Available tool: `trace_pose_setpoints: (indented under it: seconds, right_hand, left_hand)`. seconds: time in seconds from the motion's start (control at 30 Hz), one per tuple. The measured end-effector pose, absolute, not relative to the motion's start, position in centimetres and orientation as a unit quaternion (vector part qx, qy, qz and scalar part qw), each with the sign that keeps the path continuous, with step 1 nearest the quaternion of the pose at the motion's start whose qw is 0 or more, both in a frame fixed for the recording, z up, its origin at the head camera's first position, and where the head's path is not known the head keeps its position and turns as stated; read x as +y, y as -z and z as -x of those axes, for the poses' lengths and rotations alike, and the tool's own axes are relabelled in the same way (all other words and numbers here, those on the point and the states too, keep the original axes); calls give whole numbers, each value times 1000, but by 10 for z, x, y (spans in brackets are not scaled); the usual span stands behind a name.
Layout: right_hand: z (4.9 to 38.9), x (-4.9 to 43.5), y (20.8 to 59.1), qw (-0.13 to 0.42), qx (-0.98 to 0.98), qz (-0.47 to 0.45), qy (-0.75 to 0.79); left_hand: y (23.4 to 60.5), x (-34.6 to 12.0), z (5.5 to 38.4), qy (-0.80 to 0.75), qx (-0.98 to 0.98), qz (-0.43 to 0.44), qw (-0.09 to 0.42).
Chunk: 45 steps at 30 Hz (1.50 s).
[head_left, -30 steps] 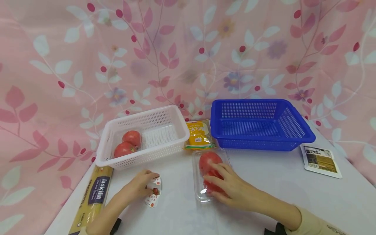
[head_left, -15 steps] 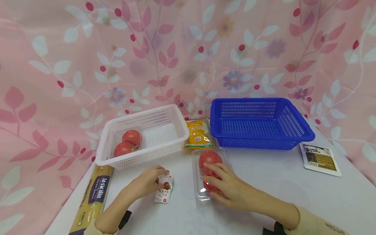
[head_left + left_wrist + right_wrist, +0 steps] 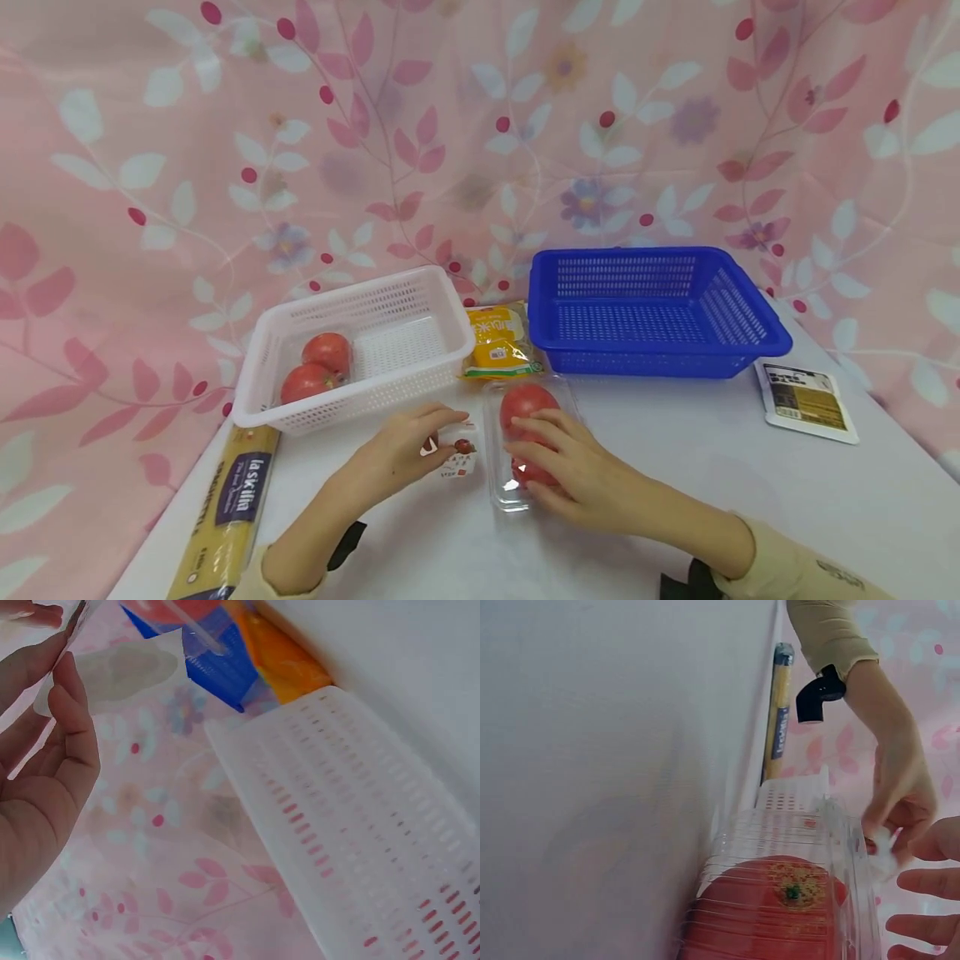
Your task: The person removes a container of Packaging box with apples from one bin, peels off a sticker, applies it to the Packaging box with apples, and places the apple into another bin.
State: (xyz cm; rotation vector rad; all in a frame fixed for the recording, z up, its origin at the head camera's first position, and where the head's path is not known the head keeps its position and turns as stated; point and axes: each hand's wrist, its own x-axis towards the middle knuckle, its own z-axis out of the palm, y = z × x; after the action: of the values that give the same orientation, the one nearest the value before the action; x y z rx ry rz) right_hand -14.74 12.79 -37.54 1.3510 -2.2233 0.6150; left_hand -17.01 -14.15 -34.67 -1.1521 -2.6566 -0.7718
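Packet (image 3: 463, 452), pinched by the left hand (image 3: 397, 454), shows in the head view, a thin gap from the edge of the box (image 3: 512, 504). The right hand (image 3: 577, 475) lies over the box, fingers spread. Two tomatoes (image 3: 527, 402) inside; two in the white basket (image 3: 405, 390). Left wrist view: grey patch (image 3: 124, 671) on the packet. Right wrist view: green stem (image 3: 793, 892).

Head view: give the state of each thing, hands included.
Left hand: pinching small printed piece
Right hand: spread over clear container
Clear container: holding tomatoes
White basket: upright, holding packed tomatoes
Blue basket: upright
Yellow bag: lying between baskets
Spaghetti pack: lying flat
Pouch: lying flat
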Motion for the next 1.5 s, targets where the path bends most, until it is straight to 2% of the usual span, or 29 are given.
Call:
trace_pose_setpoints:
  seconds: [0.17, 0.3, 0.5, 0.73, 0.97, 1.2, 1.33, 1.5]
  right_hand:
    - [148, 127, 369, 228, -812, -471, -259]
    - [144, 129, 361, 222, -813, -448, -298]
    - [141, 129, 348, 260, -798, -423, -341]
    - [143, 128, 343, 297, -773, -438, -350]
    - [140, 128, 341, 295, -764, -449, -356]
    - [140, 125, 341, 318, -743, -467, -359]
    - [141, 127, 342, 306, -745, -464, -369]
    - [146, 132, 345, 247, -762, -438, -407]
  left_hand:
    - [332, -128, 161, 277, -851, 415, 165]
    - [326, -116, 157, 285, -824, 449, 197]
    - [323, -104, 151, 281, -810, 473, 203]
    - [321, -96, 143, 274, -800, 496, 197]
    - [322, -92, 138, 261, -792, 514, 200]
    - [323, -89, 135, 245, -785, 526, 217]
    - [324, -89, 134, 244, -789, 523, 209]
    - [326, -90, 132, 239, -798, 516, 202]
